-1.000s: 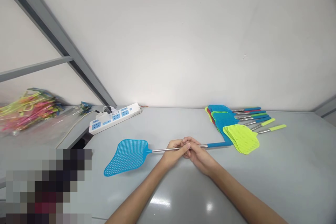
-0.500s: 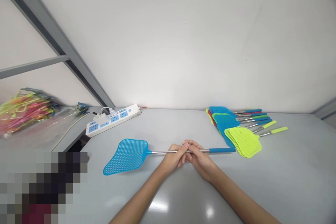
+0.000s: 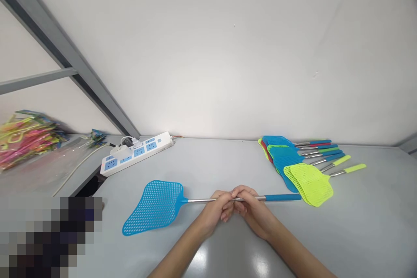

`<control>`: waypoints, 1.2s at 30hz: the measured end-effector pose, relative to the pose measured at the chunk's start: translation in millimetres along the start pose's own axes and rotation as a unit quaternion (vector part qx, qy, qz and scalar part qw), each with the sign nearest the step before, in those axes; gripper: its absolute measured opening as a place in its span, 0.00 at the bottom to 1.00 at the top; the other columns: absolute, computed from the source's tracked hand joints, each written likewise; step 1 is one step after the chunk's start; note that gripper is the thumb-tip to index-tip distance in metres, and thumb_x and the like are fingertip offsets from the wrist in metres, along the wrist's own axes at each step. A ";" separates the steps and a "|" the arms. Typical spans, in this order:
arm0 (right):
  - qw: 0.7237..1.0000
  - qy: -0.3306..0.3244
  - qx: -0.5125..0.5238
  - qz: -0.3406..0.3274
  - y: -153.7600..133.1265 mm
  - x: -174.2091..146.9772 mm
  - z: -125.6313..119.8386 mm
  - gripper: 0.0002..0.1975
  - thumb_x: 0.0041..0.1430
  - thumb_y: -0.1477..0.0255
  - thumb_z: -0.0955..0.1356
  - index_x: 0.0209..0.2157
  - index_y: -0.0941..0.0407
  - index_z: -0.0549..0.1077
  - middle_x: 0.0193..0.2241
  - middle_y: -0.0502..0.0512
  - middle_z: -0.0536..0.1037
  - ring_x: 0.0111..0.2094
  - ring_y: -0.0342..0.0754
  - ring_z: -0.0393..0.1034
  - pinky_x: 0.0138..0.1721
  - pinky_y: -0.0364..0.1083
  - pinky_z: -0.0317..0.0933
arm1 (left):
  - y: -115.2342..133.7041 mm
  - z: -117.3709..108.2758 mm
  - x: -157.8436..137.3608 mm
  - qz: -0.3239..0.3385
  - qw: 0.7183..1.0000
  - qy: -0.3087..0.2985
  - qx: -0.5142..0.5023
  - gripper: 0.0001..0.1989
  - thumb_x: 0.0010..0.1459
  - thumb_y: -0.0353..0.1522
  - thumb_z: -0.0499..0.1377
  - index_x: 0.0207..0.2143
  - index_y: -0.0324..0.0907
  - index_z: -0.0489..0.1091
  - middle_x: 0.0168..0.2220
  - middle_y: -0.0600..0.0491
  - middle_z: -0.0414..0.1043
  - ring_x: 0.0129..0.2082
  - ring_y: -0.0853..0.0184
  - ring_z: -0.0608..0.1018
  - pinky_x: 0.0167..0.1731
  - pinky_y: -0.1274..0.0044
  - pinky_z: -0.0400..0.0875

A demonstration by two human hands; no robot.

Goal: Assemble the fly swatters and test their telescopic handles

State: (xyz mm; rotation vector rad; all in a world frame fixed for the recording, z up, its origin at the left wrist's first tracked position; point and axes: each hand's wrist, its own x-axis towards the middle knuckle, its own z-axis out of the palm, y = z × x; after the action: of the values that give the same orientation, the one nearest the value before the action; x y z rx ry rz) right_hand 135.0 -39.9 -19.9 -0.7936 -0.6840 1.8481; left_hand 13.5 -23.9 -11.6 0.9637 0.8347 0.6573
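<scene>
A blue fly swatter (image 3: pixel 156 206) lies sideways across my view, its mesh head to the left and its blue grip to the right. My left hand (image 3: pixel 217 209) is closed around the metal rod on the head's side. Beside it, almost touching, my right hand (image 3: pixel 249 204) is closed on the same rod near the grip. The fingers of both hands curl under the rod and are partly hidden. To the right, a fanned pile of fly swatters (image 3: pixel 311 182) in blue, green, red and yellow-green rests on the table, handles pointing right.
A white power strip (image 3: pixel 138 154) with plugs in it stands at the back left of the grey table (image 3: pixel 374 217). Further left are clear plastic bags (image 3: pixel 29 139) of colourful items. A white wall rises behind. The lower left corner is pixelated.
The view has shifted slightly, so the hands and swatter appear lower. My hands are still on the rod, with the right fingers a little more curled over it.
</scene>
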 end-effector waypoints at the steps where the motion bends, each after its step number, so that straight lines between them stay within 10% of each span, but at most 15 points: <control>1: 1.000 0.005 0.000 -0.001 0.8 0.3 -0.6 0.04 0.46 0.71 0.64 0.22 0.55 0.69 0.13 0.45 0.56 0.17 0.39 0.52 0.23 0.41 0.52 | 0.3 0.0 -0.3 -0.002 1.000 -0.002 -0.008 0.19 0.50 0.36 0.48 0.10 0.41 0.47 0.08 0.62 0.44 0.11 0.77 0.53 0.15 0.81 0.49; 36: 0.999 0.034 -0.010 -0.016 -16.7 3.0 -10.8 0.04 0.45 0.75 0.63 0.19 0.57 0.65 0.14 0.45 0.51 0.18 0.38 0.45 0.23 0.41 0.44 | 19.7 -12.6 0.2 -0.010 0.998 -0.001 0.061 0.23 0.50 0.41 0.48 0.10 0.41 0.43 0.08 0.61 0.41 0.12 0.77 0.51 0.16 0.79 0.47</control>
State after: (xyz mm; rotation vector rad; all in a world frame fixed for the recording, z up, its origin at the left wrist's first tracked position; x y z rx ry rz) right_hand 151.7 -29.8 -14.9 -0.8507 -0.6698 1.7784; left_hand 0.7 -9.8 2.0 1.0640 0.8885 0.5933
